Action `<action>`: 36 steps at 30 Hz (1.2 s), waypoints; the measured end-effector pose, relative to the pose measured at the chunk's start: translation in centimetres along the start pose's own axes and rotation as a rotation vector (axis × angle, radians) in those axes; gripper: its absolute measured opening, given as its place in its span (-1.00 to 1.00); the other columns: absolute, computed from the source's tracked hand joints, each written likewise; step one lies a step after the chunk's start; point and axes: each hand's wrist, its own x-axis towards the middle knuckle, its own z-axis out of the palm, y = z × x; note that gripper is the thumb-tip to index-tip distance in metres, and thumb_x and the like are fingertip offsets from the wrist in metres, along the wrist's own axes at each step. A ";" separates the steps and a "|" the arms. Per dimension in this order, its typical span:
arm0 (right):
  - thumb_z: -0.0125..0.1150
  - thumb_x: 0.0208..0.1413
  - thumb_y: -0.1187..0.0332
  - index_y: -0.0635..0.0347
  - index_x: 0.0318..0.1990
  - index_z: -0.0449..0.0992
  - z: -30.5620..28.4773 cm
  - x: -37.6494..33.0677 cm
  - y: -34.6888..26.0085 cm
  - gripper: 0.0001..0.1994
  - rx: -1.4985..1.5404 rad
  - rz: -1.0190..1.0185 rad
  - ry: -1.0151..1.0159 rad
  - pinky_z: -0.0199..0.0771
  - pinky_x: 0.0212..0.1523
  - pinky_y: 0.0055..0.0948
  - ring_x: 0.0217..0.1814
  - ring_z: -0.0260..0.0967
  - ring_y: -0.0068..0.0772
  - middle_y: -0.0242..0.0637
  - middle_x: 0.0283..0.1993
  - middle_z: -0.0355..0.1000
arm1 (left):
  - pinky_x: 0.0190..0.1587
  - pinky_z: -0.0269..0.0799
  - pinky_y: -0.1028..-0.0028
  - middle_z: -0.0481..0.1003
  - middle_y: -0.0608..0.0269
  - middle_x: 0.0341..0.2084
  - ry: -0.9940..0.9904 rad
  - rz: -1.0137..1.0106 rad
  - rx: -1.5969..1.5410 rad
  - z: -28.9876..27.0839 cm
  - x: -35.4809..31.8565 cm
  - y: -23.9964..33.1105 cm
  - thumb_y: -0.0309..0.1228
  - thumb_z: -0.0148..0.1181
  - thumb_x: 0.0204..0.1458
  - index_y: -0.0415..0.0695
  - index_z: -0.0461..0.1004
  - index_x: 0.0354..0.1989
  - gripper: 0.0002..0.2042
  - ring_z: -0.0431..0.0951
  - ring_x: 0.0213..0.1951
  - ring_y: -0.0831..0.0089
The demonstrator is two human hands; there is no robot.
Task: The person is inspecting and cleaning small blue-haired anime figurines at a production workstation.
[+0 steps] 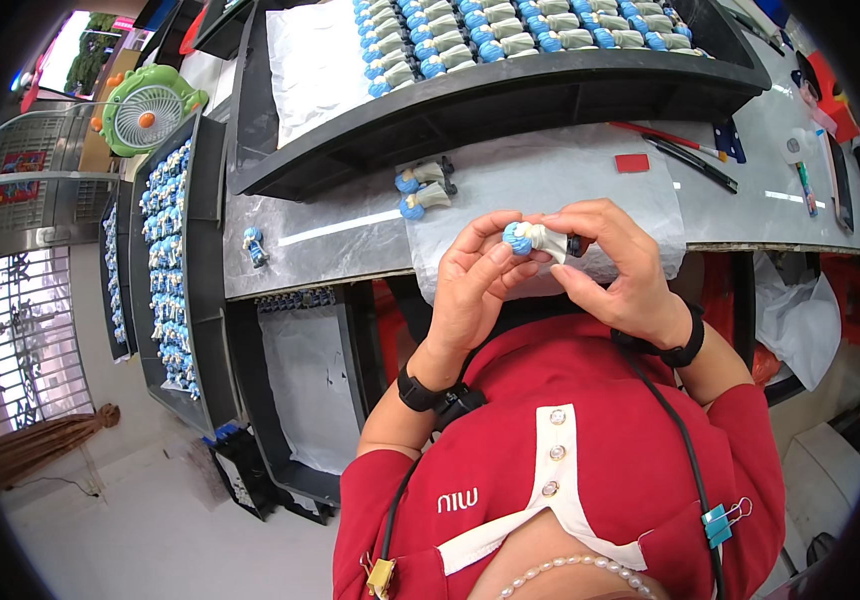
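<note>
A small figurine (535, 239) with a blue head and a pale grey-green body lies sideways between both my hands, just above the table's front edge. My left hand (472, 290) grips it at the blue head end with thumb and fingers. My right hand (618, 262) pinches the body end, where a dark part shows by the fingertips. Two more such figurines (423, 188) lie on the crumpled clear plastic sheet (590, 185) just beyond my hands. Another one (253, 245) stands alone on the grey table (330, 240) at the left.
A large black tray (510, 100) holds rows of figurines (510, 30) behind the sheet. Another black tray (212, 300) of figurines (165, 260) stands at the left, with a green fan (147, 110) behind it. Brushes or pens (685, 155), a red block (632, 162) and small tools lie at the right.
</note>
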 end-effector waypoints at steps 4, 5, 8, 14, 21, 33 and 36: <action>0.20 -0.15 0.60 0.22 -0.07 0.45 -0.1 0.0 0.1 -0.61 -0.018 -0.027 0.011 0.43 -0.27 -0.49 -0.25 0.38 -0.37 -0.20 -0.15 0.40 | -0.05 0.51 0.42 0.44 0.06 -0.10 0.009 0.018 0.077 1.0 -0.1 0.4 -0.50 0.02 0.12 -0.29 0.24 0.11 -0.63 0.52 -0.09 0.31; 0.19 -0.16 0.60 0.22 -0.07 0.45 -0.2 0.0 0.0 -0.61 -0.028 -0.040 0.012 0.43 -0.25 -0.48 -0.23 0.39 -0.36 -0.19 -0.14 0.39 | -0.05 0.50 0.41 0.44 0.06 -0.10 -0.010 0.027 0.102 0.9 -0.1 0.5 -0.51 0.01 0.12 -0.30 0.24 0.12 -0.63 0.51 -0.08 0.29; 0.18 -0.17 0.61 0.23 -0.06 0.45 -0.3 -0.1 -0.1 -0.60 -0.037 -0.043 0.006 0.44 -0.23 -0.47 -0.19 0.40 -0.32 -0.17 -0.13 0.39 | -0.04 0.50 0.40 0.45 0.05 -0.11 -0.026 0.034 0.148 0.9 -0.1 0.7 -0.52 0.00 0.13 -0.31 0.24 0.12 -0.63 0.51 -0.07 0.28; 0.23 -0.16 0.59 0.23 -0.08 0.46 -0.4 0.0 -0.3 -0.61 -0.053 -0.051 -0.012 0.46 -0.20 -0.45 -0.16 0.41 -0.29 -0.16 -0.11 0.37 | -0.02 0.48 0.40 0.42 0.04 -0.06 -0.054 0.046 0.144 0.7 0.1 0.3 -0.50 0.01 0.14 -0.30 0.22 0.15 -0.61 0.50 -0.08 0.33; 0.34 -0.17 0.56 0.22 -0.09 0.47 -0.4 0.1 -0.4 -0.61 -0.042 -0.042 -0.048 0.49 -0.21 -0.47 -0.17 0.42 -0.33 -0.18 -0.12 0.38 | -0.01 0.46 0.43 0.38 0.06 0.02 -0.058 0.034 0.088 0.7 0.1 0.2 -0.49 -0.01 0.16 -0.29 0.19 0.19 -0.59 0.48 -0.06 0.40; 0.35 -0.19 0.57 0.19 -0.09 0.49 0.0 0.0 -0.2 -0.60 -0.016 -0.063 -0.042 0.51 -0.23 -0.48 -0.18 0.43 -0.35 -0.22 -0.14 0.39 | 0.02 0.46 0.44 0.32 -0.01 0.09 -0.102 0.020 0.157 -0.1 0.3 0.0 -0.53 -0.06 0.15 -0.25 0.24 0.17 -0.62 0.43 0.03 0.36; 0.35 -0.20 0.57 0.18 -0.10 0.49 0.0 0.0 0.1 -0.59 -0.027 -0.095 -0.035 0.50 -0.25 -0.49 -0.20 0.43 -0.36 -0.22 -0.14 0.40 | 0.03 0.46 0.44 0.32 -0.02 0.10 -0.106 0.017 0.170 0.1 0.3 0.0 -0.55 -0.11 0.16 -0.26 0.24 0.17 -0.63 0.43 0.04 0.34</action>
